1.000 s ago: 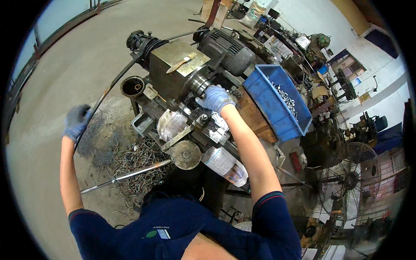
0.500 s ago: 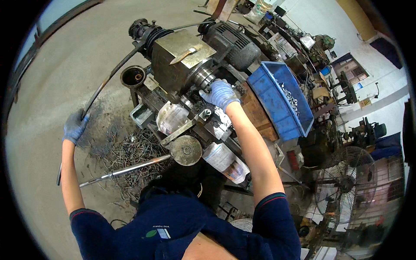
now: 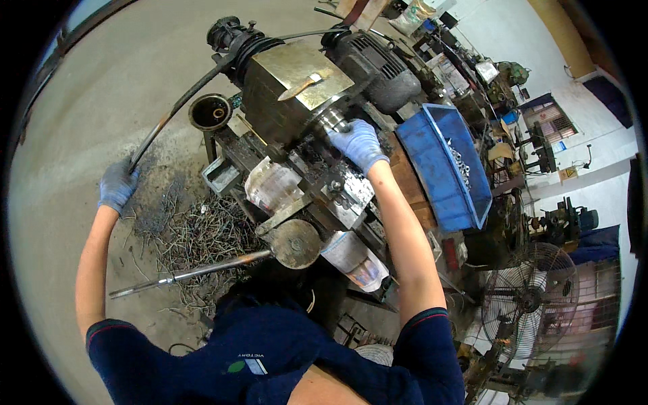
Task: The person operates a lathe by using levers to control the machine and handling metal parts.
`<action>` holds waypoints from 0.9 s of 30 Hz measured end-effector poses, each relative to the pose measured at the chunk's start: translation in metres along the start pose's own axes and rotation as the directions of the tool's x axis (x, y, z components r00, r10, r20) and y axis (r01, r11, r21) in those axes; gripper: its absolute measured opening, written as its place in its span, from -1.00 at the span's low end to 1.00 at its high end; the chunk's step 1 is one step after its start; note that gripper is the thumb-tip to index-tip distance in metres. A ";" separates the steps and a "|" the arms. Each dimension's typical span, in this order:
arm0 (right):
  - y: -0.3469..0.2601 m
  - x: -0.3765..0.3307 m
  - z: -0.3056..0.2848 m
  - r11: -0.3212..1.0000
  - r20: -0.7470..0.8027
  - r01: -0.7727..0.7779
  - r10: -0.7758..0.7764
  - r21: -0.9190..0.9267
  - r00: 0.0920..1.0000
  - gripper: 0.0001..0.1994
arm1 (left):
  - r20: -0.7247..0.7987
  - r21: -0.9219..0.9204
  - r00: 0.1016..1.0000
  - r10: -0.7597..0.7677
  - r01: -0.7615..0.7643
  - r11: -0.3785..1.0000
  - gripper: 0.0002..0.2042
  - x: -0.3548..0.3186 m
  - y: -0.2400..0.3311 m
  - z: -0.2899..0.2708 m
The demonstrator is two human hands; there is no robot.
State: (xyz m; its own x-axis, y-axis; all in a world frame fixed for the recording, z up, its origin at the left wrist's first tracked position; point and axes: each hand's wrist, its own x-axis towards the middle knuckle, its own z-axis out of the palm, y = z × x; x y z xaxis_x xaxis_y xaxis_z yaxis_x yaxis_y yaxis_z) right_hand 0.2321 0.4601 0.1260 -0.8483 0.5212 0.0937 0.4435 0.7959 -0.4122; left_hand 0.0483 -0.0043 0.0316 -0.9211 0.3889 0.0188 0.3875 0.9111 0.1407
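a grimy metal lathe (image 3: 297, 121) fills the middle, a blue bin (image 3: 442, 169) of small metal parts just beside it. the left hand (image 3: 118, 183) has its gloved fingers clenched around a long dark rod (image 3: 177, 108) running from the machine's far end, while the right hand (image 3: 358, 143) rests on the shiny chuck (image 3: 329, 120), fingers curled over it.

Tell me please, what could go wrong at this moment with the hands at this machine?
The right hand, in a glove, rests at the round metal spindle part; if that part turns, the glove might catch. The left hand grips a long dark bar that bends; it may whip or slip. Sharp metal shavings on the floor could cut or trip.
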 end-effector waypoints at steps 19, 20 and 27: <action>0.007 -0.086 -0.063 0.966 -0.244 0.258 -0.247 0.016 0.938 -0.72 | -0.533 -0.094 0.819 0.211 -0.306 0.947 -0.70 0.127 -0.053 0.032; 0.022 -0.106 -0.072 0.963 -0.303 0.268 -0.257 -0.007 0.918 -0.75 | -0.675 -0.088 0.693 0.253 -0.416 0.905 -0.63 0.109 -0.007 0.029; 0.145 -0.253 -0.099 0.983 -0.308 -0.168 0.138 -0.074 0.941 -0.77 | 0.206 -0.441 0.914 0.348 -0.231 0.867 -0.54 0.095 0.091 0.277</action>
State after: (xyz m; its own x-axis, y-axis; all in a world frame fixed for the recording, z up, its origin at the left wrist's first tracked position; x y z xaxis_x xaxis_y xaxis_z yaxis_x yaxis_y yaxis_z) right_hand 0.5392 0.4743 0.1320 -0.6480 0.6953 0.3109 0.5999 0.7175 -0.3540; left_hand 0.0066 0.1531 -0.2278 -0.6995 0.7012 -0.1375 0.5322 0.6397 0.5546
